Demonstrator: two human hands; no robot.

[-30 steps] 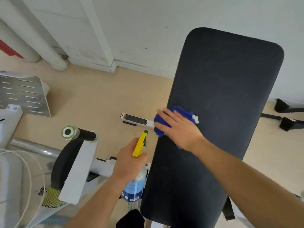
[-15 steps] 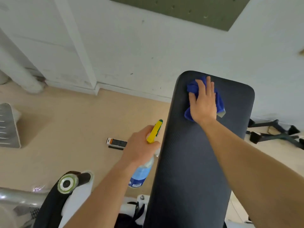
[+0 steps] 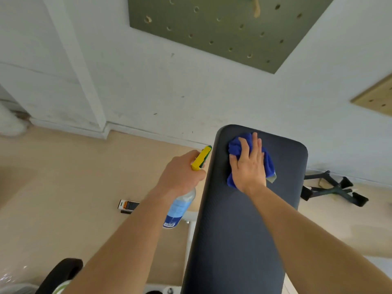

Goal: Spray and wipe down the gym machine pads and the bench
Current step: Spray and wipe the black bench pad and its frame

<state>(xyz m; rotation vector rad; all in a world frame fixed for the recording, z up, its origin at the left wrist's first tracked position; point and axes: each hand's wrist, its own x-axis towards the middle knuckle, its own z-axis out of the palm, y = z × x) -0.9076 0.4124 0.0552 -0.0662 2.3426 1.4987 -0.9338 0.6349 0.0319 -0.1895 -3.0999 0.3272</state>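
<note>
While the right hand (image 3: 249, 166) presses flat, fingers spread, on a blue cloth (image 3: 268, 164) near the far end of the dark bench pad (image 3: 237, 240), the left hand (image 3: 180, 174) grips a spray bottle (image 3: 180, 206) just beside the pad's left edge, above the floor (image 3: 63, 187)

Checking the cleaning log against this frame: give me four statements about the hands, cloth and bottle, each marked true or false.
1. The right hand presses a blue cloth on the bench pad. True.
2. The cloth is at the pad's near end. False: it is near the far end, by the wall.
3. The left hand holds a spray bottle. True.
4. The bottle stands on the floor. False: it is held in the air beside the pad.
</note>
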